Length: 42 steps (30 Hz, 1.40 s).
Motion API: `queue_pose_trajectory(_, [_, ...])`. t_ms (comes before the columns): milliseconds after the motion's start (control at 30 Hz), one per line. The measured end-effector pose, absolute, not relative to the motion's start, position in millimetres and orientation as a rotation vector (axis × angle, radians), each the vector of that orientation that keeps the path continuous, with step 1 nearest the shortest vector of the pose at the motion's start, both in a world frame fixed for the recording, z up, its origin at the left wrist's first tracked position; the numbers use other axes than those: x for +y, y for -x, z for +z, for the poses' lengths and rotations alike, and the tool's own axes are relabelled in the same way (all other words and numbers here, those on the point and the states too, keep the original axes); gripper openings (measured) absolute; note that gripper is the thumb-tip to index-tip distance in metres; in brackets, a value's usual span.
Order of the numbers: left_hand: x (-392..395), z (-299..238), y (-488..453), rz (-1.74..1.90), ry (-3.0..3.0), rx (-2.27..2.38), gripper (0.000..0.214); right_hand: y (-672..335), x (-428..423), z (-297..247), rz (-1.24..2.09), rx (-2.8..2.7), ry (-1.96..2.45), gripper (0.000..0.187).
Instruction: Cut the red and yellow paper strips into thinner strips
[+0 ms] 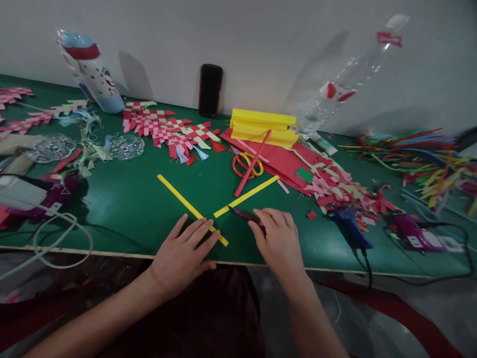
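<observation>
My left hand [188, 251] lies at the table's front edge with its fingers spread. Its fingertips touch one yellow paper strip [179, 196], which slants across the green tabletop and passes partly under them. Between the fingers of my right hand [278, 236] is a slim dark tool [242, 214] with a pointed tip, which looks like tweezers. That tip meets a second yellow paper strip [257, 190] near its lower left end. The two strips lie apart, slanting opposite ways.
Behind the strips are orange-and-yellow-handled scissors [257, 166], a red strip [253, 164], folded yellow paper [264, 127] and red paper sheets [278, 156]. A phone [210, 90], a bottle [346, 79] and a flask [95, 74] stand along the wall. Woven paper pieces [164, 127] lie left.
</observation>
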State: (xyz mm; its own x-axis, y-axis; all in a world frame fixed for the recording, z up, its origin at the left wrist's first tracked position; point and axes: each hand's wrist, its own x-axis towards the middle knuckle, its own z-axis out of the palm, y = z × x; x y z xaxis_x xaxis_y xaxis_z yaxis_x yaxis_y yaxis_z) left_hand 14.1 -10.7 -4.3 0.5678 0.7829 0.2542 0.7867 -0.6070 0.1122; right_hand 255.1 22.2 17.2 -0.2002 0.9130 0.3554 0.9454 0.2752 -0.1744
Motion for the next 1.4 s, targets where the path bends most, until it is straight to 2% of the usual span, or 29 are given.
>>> queue_pose_trajectory(133, [-9,-3,-12,-0.409,2.76,-1.435,0.058,-259,38,8,-0.05,-2.203,1.624,0.015])
queue_pose_trajectory(367, [-10,-6,-10,-0.447,2.78,-1.423,0.061,-282,5,17,-0.057,-2.105,1.664,0.02])
queue_pose_trajectory(567, [-10,-5,-11,-0.49,2.788,-1.446,0.06,-285,-39,20,0.295,-2.16,1.595,0.021])
queue_pose_trajectory(833, [-10,-4,-12,-0.473,2.791,-1.463,0.059,-281,-44,20,0.537,-2.064,1.641,0.024])
queue_pose_trajectory(967, [-11,-3,-11,-0.439,2.8,-1.477,0.06,-279,-45,20,0.465,-2.119,1.583,0.022])
queue_pose_trajectory(1200, [-11,-3,-11,-0.459,2.788,-1.465,0.063,-275,-50,13,0.095,-2.291,1.487,0.029])
queue_pose_trajectory(1400, [-11,-3,-11,-0.457,2.784,-1.441,0.064,-266,-46,13,0.024,-2.334,1.461,0.029])
